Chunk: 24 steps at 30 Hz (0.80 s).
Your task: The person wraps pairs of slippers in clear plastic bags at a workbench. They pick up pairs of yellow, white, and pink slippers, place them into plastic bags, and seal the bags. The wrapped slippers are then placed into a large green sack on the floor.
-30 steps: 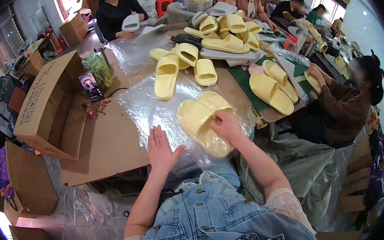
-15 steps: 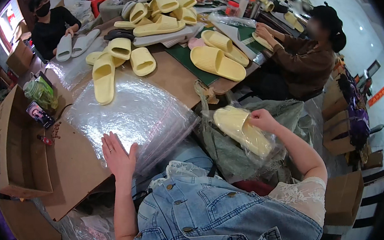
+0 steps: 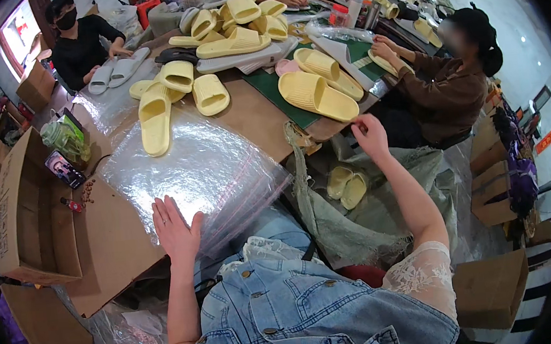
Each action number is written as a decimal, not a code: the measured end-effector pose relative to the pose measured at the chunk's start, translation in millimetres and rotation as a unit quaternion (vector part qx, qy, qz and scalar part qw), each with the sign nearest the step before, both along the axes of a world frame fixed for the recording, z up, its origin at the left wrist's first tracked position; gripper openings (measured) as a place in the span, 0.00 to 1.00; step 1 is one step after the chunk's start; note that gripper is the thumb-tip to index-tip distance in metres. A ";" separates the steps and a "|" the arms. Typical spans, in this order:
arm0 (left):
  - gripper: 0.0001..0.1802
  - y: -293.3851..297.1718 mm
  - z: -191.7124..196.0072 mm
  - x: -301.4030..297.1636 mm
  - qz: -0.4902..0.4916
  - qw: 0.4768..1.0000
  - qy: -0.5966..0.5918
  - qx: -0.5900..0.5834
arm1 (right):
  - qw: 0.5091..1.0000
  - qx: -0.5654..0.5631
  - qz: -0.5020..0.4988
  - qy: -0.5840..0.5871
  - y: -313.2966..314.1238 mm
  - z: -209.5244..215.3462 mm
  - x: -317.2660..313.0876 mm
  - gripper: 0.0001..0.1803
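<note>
My left hand (image 3: 177, 232) lies flat, fingers stretched, on a stack of clear plastic bags (image 3: 189, 160) at the table's near edge. Empty and with loosely bent fingers, my right hand (image 3: 371, 136) hangs over the rim of a grey-green woven sack (image 3: 395, 194). Its fingertips come close to a yellow slipper (image 3: 318, 96), one of a pair at the table's right corner. Down inside the sack rests a pair of yellow slippers (image 3: 347, 186). More yellow slippers (image 3: 156, 120) lie at the far edge of the bag stack.
A heap of yellow slippers (image 3: 234, 41) fills the table's far middle. At left are an open cardboard box (image 3: 37, 219), a phone (image 3: 64, 169) and a green-tinted jar (image 3: 65, 139). Co-workers sit around the table; the one at right (image 3: 445, 85) handles a slipper. Cartons (image 3: 490, 192) stand at right.
My right hand has let go of the bagged yellow slippers, which now lie lower in the sack, and has moved up toward the table corner. My left hand stays on the bags.
</note>
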<state>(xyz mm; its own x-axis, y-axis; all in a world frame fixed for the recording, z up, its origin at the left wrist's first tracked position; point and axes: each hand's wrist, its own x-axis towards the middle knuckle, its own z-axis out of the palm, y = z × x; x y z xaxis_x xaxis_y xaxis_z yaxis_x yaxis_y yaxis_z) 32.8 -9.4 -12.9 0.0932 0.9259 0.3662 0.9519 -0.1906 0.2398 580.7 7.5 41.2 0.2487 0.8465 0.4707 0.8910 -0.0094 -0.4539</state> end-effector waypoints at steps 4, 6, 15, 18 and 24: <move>0.51 -2.0 2.0 0.3 0.010 1.000 -0.002 -0.021 | 0.993 0.061 -0.039 -0.094 81.4 12.8 -3.6 0.22; 0.51 -0.5 1.4 -0.3 0.011 0.999 -0.010 -0.034 | 0.990 0.029 -0.102 -0.095 123.9 8.5 -1.1 0.25; 0.53 -1.1 2.5 1.6 0.017 0.998 -0.023 -0.052 | 0.997 -0.003 -0.072 0.000 182.3 20.3 -69.3 0.20; 0.51 -2.3 0.7 3.1 0.019 0.999 -0.029 -0.042 | 1.000 -0.014 -0.017 0.012 153.9 32.5 -125.3 0.20; 0.46 -4.9 6.2 2.2 -0.012 1.000 -0.003 -0.010 | 0.990 -0.076 0.090 0.076 123.5 9.2 -187.4 0.18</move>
<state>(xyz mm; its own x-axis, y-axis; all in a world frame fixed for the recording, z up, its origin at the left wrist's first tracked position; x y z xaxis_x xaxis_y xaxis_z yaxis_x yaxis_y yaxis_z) 35.1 -14.3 -6.7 0.1133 0.9308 0.3477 0.9455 -0.2085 0.2501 393.3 131.0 50.4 0.1456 0.9416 0.3035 0.8062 0.0649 -0.5880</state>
